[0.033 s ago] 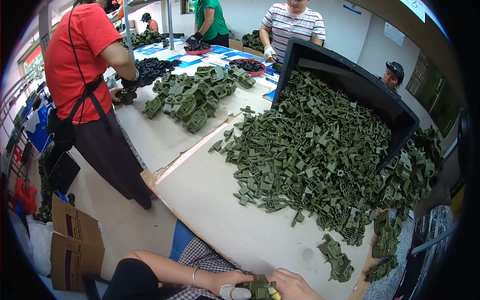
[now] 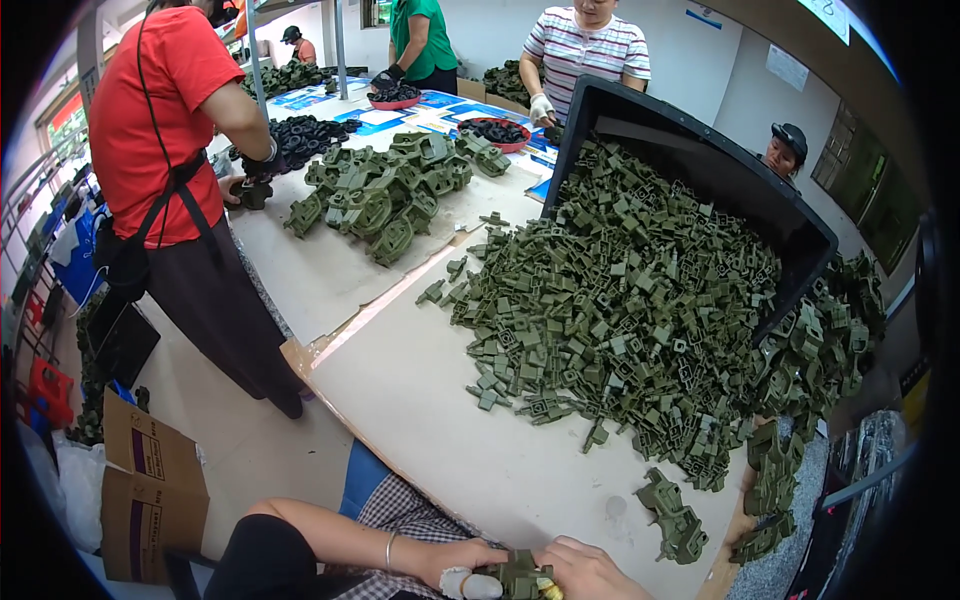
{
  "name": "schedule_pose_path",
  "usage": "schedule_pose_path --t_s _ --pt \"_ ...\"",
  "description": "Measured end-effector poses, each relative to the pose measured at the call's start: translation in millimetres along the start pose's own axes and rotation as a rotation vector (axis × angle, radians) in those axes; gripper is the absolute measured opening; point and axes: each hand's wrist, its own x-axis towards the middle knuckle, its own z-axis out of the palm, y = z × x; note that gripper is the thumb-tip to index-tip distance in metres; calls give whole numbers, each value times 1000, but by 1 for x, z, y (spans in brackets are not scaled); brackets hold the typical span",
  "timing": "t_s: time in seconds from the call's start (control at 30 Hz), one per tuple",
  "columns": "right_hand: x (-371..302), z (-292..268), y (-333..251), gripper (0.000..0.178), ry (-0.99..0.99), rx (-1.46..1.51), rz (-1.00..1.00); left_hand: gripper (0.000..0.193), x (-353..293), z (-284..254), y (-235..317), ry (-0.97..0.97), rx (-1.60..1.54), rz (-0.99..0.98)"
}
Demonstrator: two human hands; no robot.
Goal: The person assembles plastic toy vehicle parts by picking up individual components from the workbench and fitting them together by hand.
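At the lower edge, my left hand [image 2: 462, 568] and my right hand [image 2: 588, 572] close around a dark green plastic toy vehicle body [image 2: 522, 574] between them. White wrapping covers a finger of the left hand, and yellow wrapping shows on a fingertip beside the green part. Most of the right hand's fingers are hidden. On the table [image 2: 450, 400] to the right lies another green vehicle body [image 2: 675, 520], apart from my hands. Beyond it spreads a large heap of small green plastic parts [image 2: 620, 310], spilling from a tipped black bin [image 2: 700, 130].
More green vehicle bodies are piled at the far middle [image 2: 385, 195] and along the right edge [image 2: 820, 350]. A person in red [image 2: 165, 130] works at the left; others stand behind the table. Red bowls [image 2: 500, 132] hold black parts. An open cardboard box [image 2: 150, 490] stands lower left.
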Motion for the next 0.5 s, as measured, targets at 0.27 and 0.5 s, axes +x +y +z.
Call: schedule_pose_path --t_s 0.27,0.5 --pt "10 -18 -4 22 -61 105 -49 36 4 -6 8 -29 271 162" --pt "21 -8 12 17 171 122 -208 41 16 -18 14 47 192 184"
